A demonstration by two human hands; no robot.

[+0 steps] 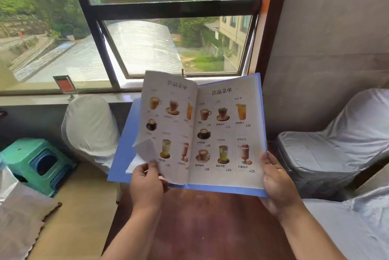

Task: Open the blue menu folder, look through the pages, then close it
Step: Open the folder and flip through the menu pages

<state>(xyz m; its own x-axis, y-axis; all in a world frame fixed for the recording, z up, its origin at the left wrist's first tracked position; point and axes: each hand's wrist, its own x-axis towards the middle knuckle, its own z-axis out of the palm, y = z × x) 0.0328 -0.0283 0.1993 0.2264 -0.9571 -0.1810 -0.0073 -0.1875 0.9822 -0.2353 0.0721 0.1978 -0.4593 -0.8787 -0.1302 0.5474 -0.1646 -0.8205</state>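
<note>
Head view shows the blue menu folder already open above the table – left hand pinches a loose page mid-turn, right hand grips the right cover edge; browsing looks under way, closing is left

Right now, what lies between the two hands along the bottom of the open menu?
In the head view, the lower edge of the open blue menu folder spans from left hand to right hand, above the reddish-brown wooden table.

Open blue menu folder held above table, left hand seemingly pinching lifted page, right hand gripping cover edge
</note>
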